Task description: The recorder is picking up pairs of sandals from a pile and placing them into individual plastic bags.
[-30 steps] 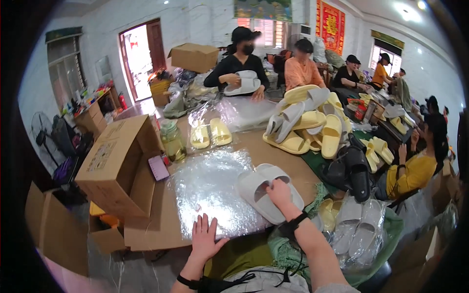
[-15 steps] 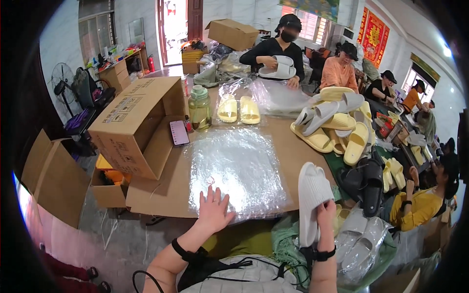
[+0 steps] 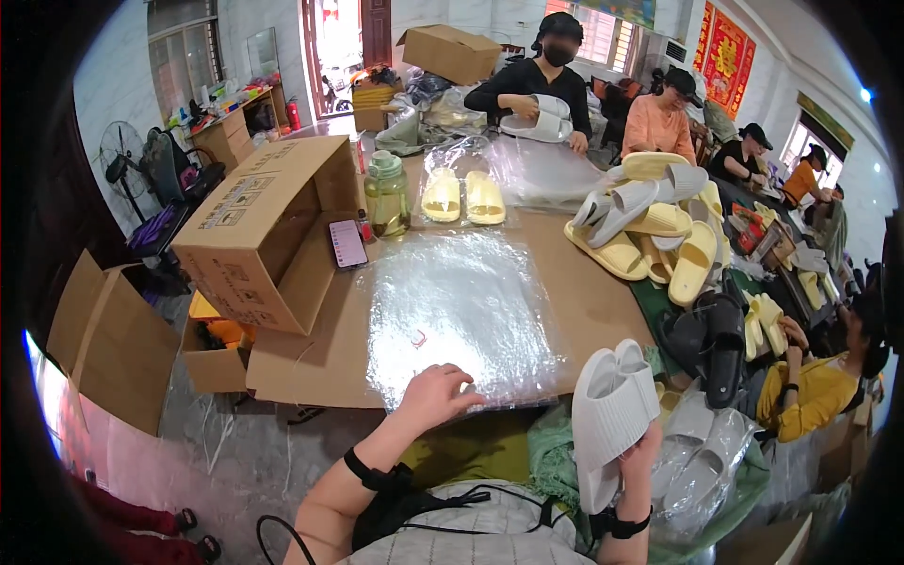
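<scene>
My right hand [image 3: 640, 457] grips a pair of light grey slides [image 3: 610, 400] with ribbed straps, held upright past the table's front edge. Over the near edge of a stack of clear plastic bags [image 3: 457, 301] is my left hand [image 3: 435, 395]. Its fingers are half bent, with a gap between thumb and forefinger, and nothing shows in them. The bags lie flat on a cardboard sheet [image 3: 598, 301] on the table. Behind them, a yellow pair of slides [image 3: 485, 200] rests on clear plastic.
An open cardboard box [image 3: 254, 231] lies on its side at left, beside a phone [image 3: 347, 245] and a green jar [image 3: 387, 193]. Yellow and grey slides [image 3: 659, 221] are heaped at right. Bagged slides [image 3: 702, 457] sit near my right arm. A co-worker [image 3: 541, 89] stands opposite.
My left hand has gone from spread flat on the bags to half bent at their near edge. The grey slides have turned in my right hand, showing both straps.
</scene>
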The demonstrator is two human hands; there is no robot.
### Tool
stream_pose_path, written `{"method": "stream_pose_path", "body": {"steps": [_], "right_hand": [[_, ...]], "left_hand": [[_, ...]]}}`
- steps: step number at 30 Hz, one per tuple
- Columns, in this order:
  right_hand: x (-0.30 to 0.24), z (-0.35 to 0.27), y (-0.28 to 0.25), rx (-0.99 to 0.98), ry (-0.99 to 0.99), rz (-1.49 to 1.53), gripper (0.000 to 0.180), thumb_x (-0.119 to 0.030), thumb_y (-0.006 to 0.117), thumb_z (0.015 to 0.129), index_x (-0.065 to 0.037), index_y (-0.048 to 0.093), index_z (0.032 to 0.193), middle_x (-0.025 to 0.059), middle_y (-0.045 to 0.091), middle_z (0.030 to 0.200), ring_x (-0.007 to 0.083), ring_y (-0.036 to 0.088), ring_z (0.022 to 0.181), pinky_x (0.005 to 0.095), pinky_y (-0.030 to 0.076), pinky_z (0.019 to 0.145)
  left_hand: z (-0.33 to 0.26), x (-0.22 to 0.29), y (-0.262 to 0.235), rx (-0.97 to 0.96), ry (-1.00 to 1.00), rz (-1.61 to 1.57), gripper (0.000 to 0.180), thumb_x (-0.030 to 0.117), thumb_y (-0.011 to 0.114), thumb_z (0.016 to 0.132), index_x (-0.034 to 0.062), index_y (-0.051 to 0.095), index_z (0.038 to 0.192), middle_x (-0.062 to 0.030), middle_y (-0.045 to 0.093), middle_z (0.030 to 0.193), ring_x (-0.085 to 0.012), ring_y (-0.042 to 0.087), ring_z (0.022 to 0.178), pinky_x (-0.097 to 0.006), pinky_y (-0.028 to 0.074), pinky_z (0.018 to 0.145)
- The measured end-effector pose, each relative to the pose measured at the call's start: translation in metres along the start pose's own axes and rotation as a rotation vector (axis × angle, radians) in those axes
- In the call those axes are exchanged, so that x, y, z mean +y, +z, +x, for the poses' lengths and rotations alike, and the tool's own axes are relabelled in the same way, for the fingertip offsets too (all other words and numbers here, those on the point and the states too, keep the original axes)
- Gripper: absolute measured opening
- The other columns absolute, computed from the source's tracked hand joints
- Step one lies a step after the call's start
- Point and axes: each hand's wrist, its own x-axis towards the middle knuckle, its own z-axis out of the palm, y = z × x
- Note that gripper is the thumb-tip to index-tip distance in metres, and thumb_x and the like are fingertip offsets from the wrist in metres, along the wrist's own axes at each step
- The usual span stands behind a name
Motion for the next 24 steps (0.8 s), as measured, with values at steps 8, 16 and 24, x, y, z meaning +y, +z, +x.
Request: {"method": "stream_pose_path", "body": {"steps": [8, 16, 24], "right_hand": [[0.016, -0.003, 0.003, -0.043, -0.129, -0.310, 0.040, -0.023, 0.070, 0.087, 0.003, 0.066, 0.117, 0.0139, 0.071, 0.110, 0.0261, 0.069, 0.101, 0.0364, 0.051, 0.088], [0.016, -0.010, 0.004, -0.055, -0.160, -0.379, 0.037, -0.013, 0.073, 0.081, 0.001, 0.068, 0.115, 0.0163, 0.072, 0.111, 0.0313, 0.069, 0.105, 0.0375, 0.051, 0.090], [0.011, -0.023, 0.013, -0.130, -0.132, -0.382, 0.039, -0.014, 0.075, 0.079, -0.004, 0.070, 0.116, 0.0153, 0.072, 0.112, 0.0330, 0.070, 0.104, 0.0400, 0.054, 0.089]], "left_hand": [[0.004, -0.028, 0.009, 0.043, 0.095, 0.172, 0.034, 0.038, 0.078, 0.077, 0.0144, 0.074, 0.101, -0.0036, 0.066, 0.111, -0.0307, 0.060, 0.106, -0.042, 0.051, 0.090], [0.016, -0.019, 0.007, 0.041, -0.217, -0.157, 0.021, 0.030, 0.074, 0.084, 0.0107, 0.079, 0.089, -0.0085, 0.070, 0.095, -0.0300, 0.064, 0.094, -0.041, 0.052, 0.081], [0.019, -0.023, 0.014, 0.146, -0.391, -0.479, 0.020, 0.022, 0.068, 0.093, 0.0063, 0.079, 0.092, -0.0090, 0.071, 0.090, -0.0214, 0.065, 0.089, -0.034, 0.050, 0.080]]}}
